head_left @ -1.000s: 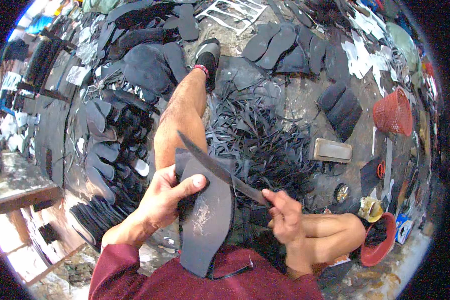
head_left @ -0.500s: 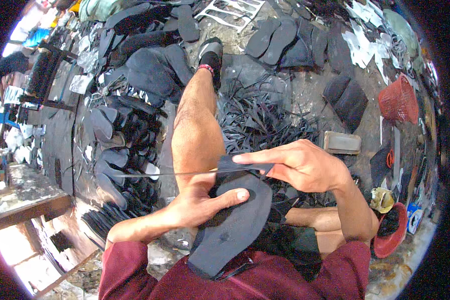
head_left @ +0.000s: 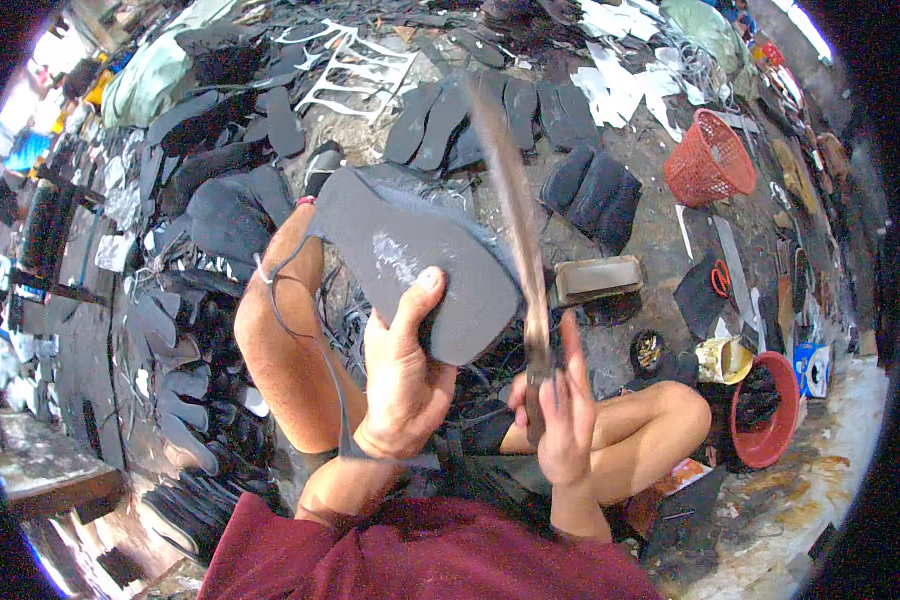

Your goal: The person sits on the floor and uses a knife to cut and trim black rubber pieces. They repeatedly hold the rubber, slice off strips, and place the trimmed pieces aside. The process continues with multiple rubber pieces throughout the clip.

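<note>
My left hand (head_left: pixel 405 375) grips a dark grey rubber sole (head_left: pixel 410 255) by its near end, lifted flat side up with white marks on it. A thin trimmed strip (head_left: pixel 305 340) hangs from the sole's left edge down past my left wrist. My right hand (head_left: pixel 565 405) holds the handle of a long knife (head_left: pixel 515 210). Its blade points up and away along the sole's right edge and is blurred by motion. I sit on the ground with my left leg (head_left: pixel 280 320) stretched out and my right knee (head_left: pixel 660 425) bent.
Many cut black soles (head_left: pixel 470 120) lie on the ground ahead and in stacks at the left (head_left: pixel 170 370). A red mesh basket (head_left: pixel 710 160) stands at the right, a brick (head_left: pixel 595 278) and red-handled scissors (head_left: pixel 720 278) nearer, a red bowl (head_left: pixel 765 405) by my knee.
I have raised the sole from my lap and turned it flat side up. The knife has swung from lying across the sole to pointing upward on its right side.
</note>
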### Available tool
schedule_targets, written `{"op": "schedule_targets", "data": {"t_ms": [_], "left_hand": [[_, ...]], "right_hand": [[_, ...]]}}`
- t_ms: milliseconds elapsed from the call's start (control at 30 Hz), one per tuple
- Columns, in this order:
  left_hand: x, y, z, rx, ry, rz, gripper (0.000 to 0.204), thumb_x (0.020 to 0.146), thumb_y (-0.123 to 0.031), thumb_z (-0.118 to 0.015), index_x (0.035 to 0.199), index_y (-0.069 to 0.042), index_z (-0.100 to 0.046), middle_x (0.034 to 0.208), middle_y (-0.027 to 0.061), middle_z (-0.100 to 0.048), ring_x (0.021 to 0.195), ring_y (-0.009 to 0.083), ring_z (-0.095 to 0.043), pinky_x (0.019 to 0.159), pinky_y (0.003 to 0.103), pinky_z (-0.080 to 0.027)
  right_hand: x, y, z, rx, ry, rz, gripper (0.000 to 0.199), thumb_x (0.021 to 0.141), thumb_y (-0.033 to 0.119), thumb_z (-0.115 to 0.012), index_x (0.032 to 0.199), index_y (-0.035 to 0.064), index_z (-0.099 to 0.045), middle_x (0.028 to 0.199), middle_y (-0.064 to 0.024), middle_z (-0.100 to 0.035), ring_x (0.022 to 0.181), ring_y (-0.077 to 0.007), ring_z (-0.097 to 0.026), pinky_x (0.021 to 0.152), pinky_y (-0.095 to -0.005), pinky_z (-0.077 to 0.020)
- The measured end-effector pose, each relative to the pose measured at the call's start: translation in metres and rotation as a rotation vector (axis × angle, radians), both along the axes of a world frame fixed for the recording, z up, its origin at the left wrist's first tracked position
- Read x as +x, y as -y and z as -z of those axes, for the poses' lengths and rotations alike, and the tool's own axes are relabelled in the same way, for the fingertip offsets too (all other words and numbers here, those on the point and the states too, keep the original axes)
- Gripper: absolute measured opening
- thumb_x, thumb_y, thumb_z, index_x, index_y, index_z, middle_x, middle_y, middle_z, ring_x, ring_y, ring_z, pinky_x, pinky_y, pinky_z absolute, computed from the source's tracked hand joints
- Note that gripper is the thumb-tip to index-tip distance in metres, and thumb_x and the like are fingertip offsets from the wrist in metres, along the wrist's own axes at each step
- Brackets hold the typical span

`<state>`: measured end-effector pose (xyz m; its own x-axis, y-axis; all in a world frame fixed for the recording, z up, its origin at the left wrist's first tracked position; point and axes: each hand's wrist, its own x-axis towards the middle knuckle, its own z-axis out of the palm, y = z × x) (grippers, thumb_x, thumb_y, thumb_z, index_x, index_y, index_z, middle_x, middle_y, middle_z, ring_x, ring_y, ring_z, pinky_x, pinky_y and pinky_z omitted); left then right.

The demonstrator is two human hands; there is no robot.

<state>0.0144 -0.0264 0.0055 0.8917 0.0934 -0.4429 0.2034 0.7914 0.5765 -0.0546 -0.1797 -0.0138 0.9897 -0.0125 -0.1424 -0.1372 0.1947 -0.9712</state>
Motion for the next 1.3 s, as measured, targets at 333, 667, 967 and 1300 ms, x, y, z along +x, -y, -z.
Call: {"op": "schedule_targets", "data": {"t_ms": [333, 667, 967, 1300], "left_hand": [[-0.034, -0.034, 0.03, 0.275, -0.023, 0.024, 0.043, 0.088, -0.027, -0.069, 0.121, -0.004, -0.054, 0.106, 0.0076, -0.065, 0.093, 0.0215, -0.066, 0.083, 0.036, -0.056], [-0.071, -0.072, 0.04, 0.39, -0.042, 0.249, 0.055, 0.077, -0.012, -0.078, 0.123, 0.001, -0.052, 0.108, 0.0096, -0.063, 0.098, 0.0212, -0.063, 0.086, 0.036, -0.053], [-0.069, -0.077, 0.038, 0.439, -0.071, 0.34, 0.066, 0.07, -0.022, -0.081, 0.125, 0.001, -0.051, 0.107, 0.0085, -0.065, 0.094, 0.0213, -0.065, 0.084, 0.035, -0.053], [-0.043, -0.078, 0.022, 0.431, 0.129, 0.147, 0.042, 0.094, -0.029, -0.067, 0.122, -0.001, -0.056, 0.11, 0.0053, -0.065, 0.094, 0.0149, -0.064, 0.086, 0.032, -0.051]], "right_hand": [[-0.068, 0.038, 0.045, -0.675, 0.247, -0.123, 0.033, 0.099, 0.015, -0.051, 0.129, 0.0035, -0.061, 0.092, -0.017, -0.067, 0.078, -0.0355, -0.065, 0.075, -0.0441, -0.0524], [0.02, -0.01, 0.042, -0.601, 0.246, -0.439, 0.034, 0.097, 0.002, -0.051, 0.13, 0.0032, -0.059, 0.11, -0.018, -0.068, 0.088, -0.0296, -0.069, 0.077, -0.0332, -0.0536], [0.063, -0.103, 0.09, -0.756, 0.316, -0.132, 0.031, 0.098, 0.014, -0.057, 0.127, 0.0033, -0.06, 0.105, -0.0201, -0.066, 0.087, -0.0371, -0.067, 0.072, -0.0395, -0.0527], [0.03, -0.069, 0.038, -0.472, 0.483, -0.117, 0.033, 0.098, 0.015, -0.057, 0.128, 0.0018, -0.061, 0.103, -0.0157, -0.071, 0.067, -0.0268, -0.066, 0.064, -0.0343, -0.0513]]}}
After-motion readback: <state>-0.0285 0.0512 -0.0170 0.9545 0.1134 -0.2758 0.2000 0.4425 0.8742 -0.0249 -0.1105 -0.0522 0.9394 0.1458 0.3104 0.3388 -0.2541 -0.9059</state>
